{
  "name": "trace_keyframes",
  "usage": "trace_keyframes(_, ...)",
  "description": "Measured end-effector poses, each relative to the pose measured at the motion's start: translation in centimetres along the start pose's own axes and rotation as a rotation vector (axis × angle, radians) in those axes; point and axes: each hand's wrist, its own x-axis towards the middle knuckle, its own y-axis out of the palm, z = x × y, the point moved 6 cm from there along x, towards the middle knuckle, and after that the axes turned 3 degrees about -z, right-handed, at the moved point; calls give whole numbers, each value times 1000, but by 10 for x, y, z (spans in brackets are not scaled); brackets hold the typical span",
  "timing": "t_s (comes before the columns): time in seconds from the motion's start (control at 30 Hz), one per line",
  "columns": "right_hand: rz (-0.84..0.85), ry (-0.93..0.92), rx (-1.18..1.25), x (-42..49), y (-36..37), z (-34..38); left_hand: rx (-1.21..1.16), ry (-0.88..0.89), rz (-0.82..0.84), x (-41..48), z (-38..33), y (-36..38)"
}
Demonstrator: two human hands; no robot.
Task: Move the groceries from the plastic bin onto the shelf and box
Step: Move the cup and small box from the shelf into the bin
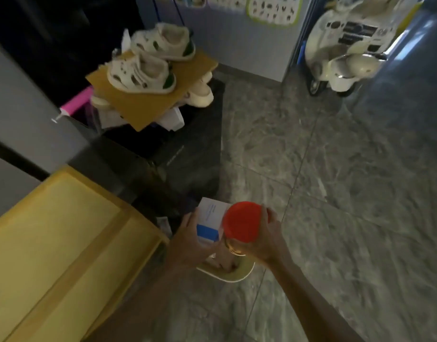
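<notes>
At far left, a yellow plastic bin point(64, 243) fills the lower corner of the head view; its top face is plain yellow and no contents can be made out. Behind it stands a grey cabinet side point(20, 114) with a pink strip point(76, 101) at its edge. Further back, a sheet of brown cardboard point(143, 104) lies across a dark pile, carrying two small white shoes with green trim point(150, 60); another pale shoe point(200, 93) sits beneath the cardboard's right edge. A dark black box or bag point(187, 154) stands below this stack on the floor.

Centre, low in frame: left hand point(190, 240) is closed around a white carton with a blue panel point(210, 223), fingers wrapped on its left side, thumb on the near face. Carton is tilted, held above the floor. Just beside it, touching or nearly so, right hand point(267, 240) grips a jar with a red lid point(244, 222), fingers curled around the lid rim; glass below the lid shows a yellowish glint. Both items are in the air, right of the bin and clear of it. Under the hands a pale slipper and foot point(227, 270) are partly visible.

Right of centre: grey marbled floor tiles point(336, 193). Far right, top: a cream toy scooter point(348, 45) parked against a blue-grey wall with picture charts point(274, 8). Frame is motion-blurred; carton print unreadable.
</notes>
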Motion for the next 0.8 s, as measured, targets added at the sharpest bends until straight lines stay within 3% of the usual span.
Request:
trace_keyframes(0.2, 43, -6, -12, 18, 100, -57, 85, 127, -57, 45, 76, 80)
trace_keyframes(0.43, 48, -52, -150, 28, 133, -87, 157, 120, -33, 60, 99, 110)
trace_keyframes(0.63, 61, -63, -190, 23, 115, -74, 138, 162, -56, 50, 80, 85)
trace_keyframes(0.8, 45, -94, -244, 10, 43, -31, 212, 245, -80, 27, 25, 22)
